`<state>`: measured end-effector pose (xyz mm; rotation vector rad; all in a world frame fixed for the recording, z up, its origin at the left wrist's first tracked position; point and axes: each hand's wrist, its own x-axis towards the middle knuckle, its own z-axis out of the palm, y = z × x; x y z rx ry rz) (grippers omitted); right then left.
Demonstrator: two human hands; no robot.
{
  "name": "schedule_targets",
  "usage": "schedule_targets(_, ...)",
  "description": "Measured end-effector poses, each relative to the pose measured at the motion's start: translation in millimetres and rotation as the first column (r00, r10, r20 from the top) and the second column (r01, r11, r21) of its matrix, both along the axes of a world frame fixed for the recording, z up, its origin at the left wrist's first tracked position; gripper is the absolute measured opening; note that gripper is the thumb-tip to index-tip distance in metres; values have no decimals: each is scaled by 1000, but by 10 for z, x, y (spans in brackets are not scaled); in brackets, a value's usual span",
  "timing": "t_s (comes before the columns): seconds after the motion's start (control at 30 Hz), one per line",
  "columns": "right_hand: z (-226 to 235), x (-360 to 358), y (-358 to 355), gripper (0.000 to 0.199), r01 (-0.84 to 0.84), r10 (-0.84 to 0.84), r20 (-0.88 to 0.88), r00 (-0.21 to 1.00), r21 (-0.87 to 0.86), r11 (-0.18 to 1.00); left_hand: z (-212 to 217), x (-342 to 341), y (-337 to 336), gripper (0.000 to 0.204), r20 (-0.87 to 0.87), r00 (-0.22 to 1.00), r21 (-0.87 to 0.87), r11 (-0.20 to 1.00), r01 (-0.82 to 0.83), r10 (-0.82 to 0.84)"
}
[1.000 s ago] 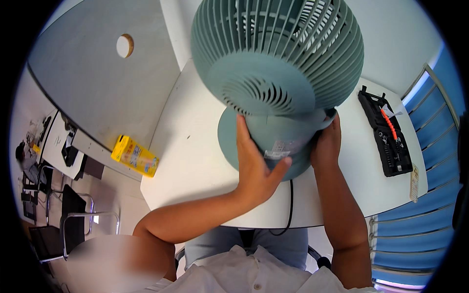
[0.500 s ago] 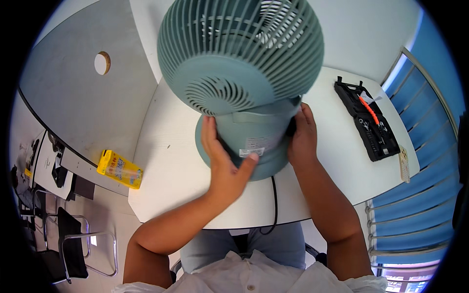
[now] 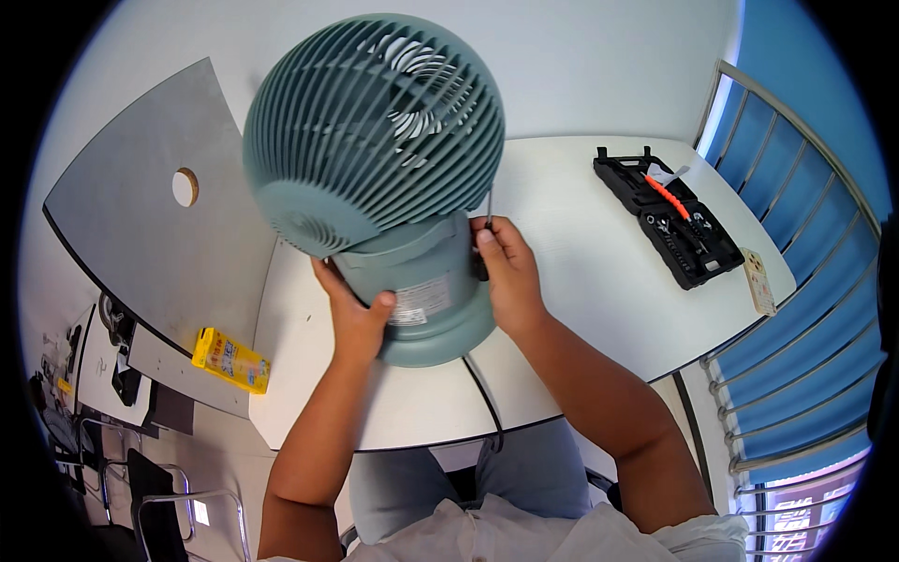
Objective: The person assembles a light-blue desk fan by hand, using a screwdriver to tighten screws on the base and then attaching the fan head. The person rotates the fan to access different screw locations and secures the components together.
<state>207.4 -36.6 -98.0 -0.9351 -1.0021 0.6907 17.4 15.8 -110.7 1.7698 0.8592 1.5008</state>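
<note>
A grey-green electric fan stands on the white table in front of me, its round slatted head tilted up to the left. My left hand is closed round the left side of its base, the thumb beside a white label. On the base's right side my right hand pinches a screwdriver with a dark handle. Its thin shaft points up beside the fan's neck; whether the tip touches a screw I cannot tell. A black cord runs from the base over the table's near edge.
On the right of the table lies an open black tool case with an orange flexible shaft. Beside it is a pale remote control. A yellow package sits at the left edge, near a grey partition.
The fan has turned, and it now sits further left and lower in view. Both hands have moved with it. The screwdriver in my right hand now shows clearly.
</note>
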Motion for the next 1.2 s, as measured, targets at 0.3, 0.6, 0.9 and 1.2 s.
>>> schedule_targets(0.3, 33, -84, -40, 19, -48, 48, 67, 997, -3, 999, -1, -145, 145, 131, 36, 999, 29, 999, 21, -22)
schedule_targets(0.6, 49, -20, 7, 19, -37, 37, 20, 999, -15, 999, -28, 11, -22, 118, -13, 991, 102, 986, -135, 137)
schedule_targets(0.9, 68, 3, 8, 18, -32, 32, -4, 999, -29, 999, 8, 88, -167, 117, 19, 995, 56, 994, -97, 96)
schedule_targets(1.2, 71, -9, 10, 18, -35, 34, -15, 999, -50, 998, -8, 68, -153, 116, 13, 995, 68, 993, -95, 94)
